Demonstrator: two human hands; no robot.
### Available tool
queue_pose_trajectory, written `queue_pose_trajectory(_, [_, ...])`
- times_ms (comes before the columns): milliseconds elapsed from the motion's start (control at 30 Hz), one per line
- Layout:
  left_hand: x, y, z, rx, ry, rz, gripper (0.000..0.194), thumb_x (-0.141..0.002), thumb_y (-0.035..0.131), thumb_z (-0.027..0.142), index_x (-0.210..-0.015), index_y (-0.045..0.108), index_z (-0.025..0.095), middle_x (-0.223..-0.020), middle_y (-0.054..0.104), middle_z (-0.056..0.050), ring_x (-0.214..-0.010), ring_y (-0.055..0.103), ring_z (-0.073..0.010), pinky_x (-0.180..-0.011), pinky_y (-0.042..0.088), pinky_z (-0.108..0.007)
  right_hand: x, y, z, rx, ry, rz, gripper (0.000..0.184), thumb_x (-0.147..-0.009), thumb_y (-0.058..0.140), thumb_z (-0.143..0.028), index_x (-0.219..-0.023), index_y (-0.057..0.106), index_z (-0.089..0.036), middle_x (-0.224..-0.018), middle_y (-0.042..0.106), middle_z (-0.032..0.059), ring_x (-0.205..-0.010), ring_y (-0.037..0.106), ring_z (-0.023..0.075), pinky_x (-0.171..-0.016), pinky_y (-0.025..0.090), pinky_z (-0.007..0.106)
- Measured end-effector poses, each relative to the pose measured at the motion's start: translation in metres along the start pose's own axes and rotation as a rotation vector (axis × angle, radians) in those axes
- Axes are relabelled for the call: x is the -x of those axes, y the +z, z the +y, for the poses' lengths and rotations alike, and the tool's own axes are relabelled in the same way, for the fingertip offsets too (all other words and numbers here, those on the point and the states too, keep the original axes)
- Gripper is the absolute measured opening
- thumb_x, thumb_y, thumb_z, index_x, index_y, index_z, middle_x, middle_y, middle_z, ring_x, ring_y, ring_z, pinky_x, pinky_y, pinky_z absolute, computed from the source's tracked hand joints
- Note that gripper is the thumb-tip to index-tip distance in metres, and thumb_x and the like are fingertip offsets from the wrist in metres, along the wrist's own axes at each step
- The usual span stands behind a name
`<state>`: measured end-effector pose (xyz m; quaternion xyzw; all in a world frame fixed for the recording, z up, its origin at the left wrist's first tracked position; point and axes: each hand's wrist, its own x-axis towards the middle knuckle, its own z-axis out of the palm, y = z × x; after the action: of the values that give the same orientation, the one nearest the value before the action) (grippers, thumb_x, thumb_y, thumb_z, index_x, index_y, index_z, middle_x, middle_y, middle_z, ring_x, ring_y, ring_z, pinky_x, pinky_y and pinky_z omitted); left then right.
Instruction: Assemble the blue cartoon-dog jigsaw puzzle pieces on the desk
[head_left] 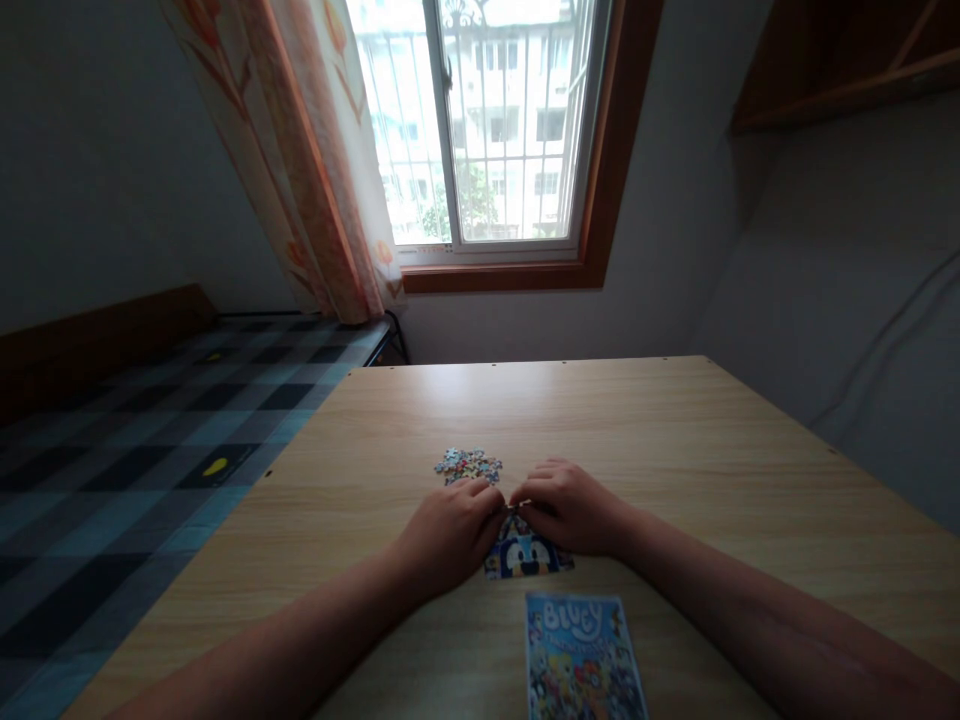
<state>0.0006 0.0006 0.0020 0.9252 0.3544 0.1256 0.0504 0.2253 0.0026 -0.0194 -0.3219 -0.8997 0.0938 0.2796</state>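
A partly joined jigsaw puzzle (pixel 525 556) with a blue dog's face lies on the table, its upper part between my two hands. My left hand (pixel 456 530) is closed at its upper left, thumb and fingers pinched together. From the upper right, my right hand (pixel 566 505) bends its fingers to the same spot, also in a pinch. Between the fingertips shows a small puzzle piece (pixel 512 508), mostly hidden. Just beyond my left hand is a pile of loose puzzle pieces (pixel 466 464). Nearer to me lies a picture sheet (pixel 585 655) lettered "BLUEY".
The light wooden table (pixel 360 450) reaches toward the wall under a barred window (pixel 517 140). On the left stands a bed (pixel 150 470) with a checked cover, beside an orange-patterned curtain (pixel 307 150). A wooden shelf (pixel 840 100) hangs at upper right.
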Motion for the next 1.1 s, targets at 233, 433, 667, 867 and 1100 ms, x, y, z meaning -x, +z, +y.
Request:
queue_pose_trajectory(233, [-0.0004, -0.0013, 0.0002, 0.011, 0.003, 0.004, 0.024, -0.100, 0.042, 0.030, -0.085, 0.058, 0.020, -0.088, 0.065, -0.005, -0.082, 0.061, -0.0196, -0.073, 0.048, -0.032, -0.0003, -0.0007, -0.0006, 0.001, 0.009, -0.005, 0.012, -0.090, 0.060, -0.019, -0.095, 0.070, -0.021, -0.082, 0.074, 0.0037, -0.077, 0.066, 0.0194, -0.077, 0.043, 0.033])
queue_pose_trajectory(433, [-0.0002, -0.0002, 0.0000, 0.028, 0.001, 0.008, 0.022, -0.099, 0.043, 0.029, -0.085, 0.057, 0.020, -0.088, 0.064, -0.004, -0.082, 0.061, -0.0194, -0.072, 0.047, -0.031, 0.0005, 0.0016, 0.0015, 0.002, 0.004, -0.004, 0.011, -0.090, 0.060, -0.019, -0.095, 0.070, -0.021, -0.082, 0.074, 0.0034, -0.078, 0.065, 0.0193, -0.077, 0.043, 0.033])
queue_pose_trajectory(667, [0.0001, 0.0000, -0.0002, 0.022, -0.009, 0.001, 0.024, -0.101, 0.042, 0.031, -0.086, 0.057, 0.020, -0.089, 0.065, -0.004, -0.083, 0.061, -0.0202, -0.073, 0.047, -0.032, 0.0002, 0.0001, 0.0015, -0.009, -0.008, 0.003, 0.011, -0.090, 0.061, -0.018, -0.095, 0.069, -0.020, -0.083, 0.074, 0.0036, -0.078, 0.066, 0.0191, -0.078, 0.043, 0.033])
queue_pose_trajectory(867, [-0.0003, -0.0002, 0.0003, 0.007, -0.019, 0.003, 0.023, -0.100, 0.043, 0.031, -0.085, 0.056, 0.020, -0.088, 0.065, -0.004, -0.082, 0.061, -0.0202, -0.073, 0.046, -0.032, 0.0000, -0.0009, 0.0003, -0.013, 0.004, -0.002, 0.011, -0.089, 0.061, -0.018, -0.094, 0.070, -0.021, -0.083, 0.074, 0.0031, -0.078, 0.066, 0.0190, -0.078, 0.044, 0.033])
queue_pose_trajectory(1100, [-0.0004, 0.0008, -0.0009, 0.013, -0.007, 0.019, 0.023, -0.099, 0.043, 0.030, -0.083, 0.056, 0.020, -0.086, 0.065, -0.004, -0.081, 0.060, -0.0195, -0.072, 0.046, -0.032, 0.0001, -0.0013, -0.0003, -0.008, 0.004, -0.003, 0.011, -0.090, 0.061, -0.018, -0.094, 0.070, -0.021, -0.082, 0.074, 0.0031, -0.078, 0.066, 0.0190, -0.078, 0.043, 0.033])
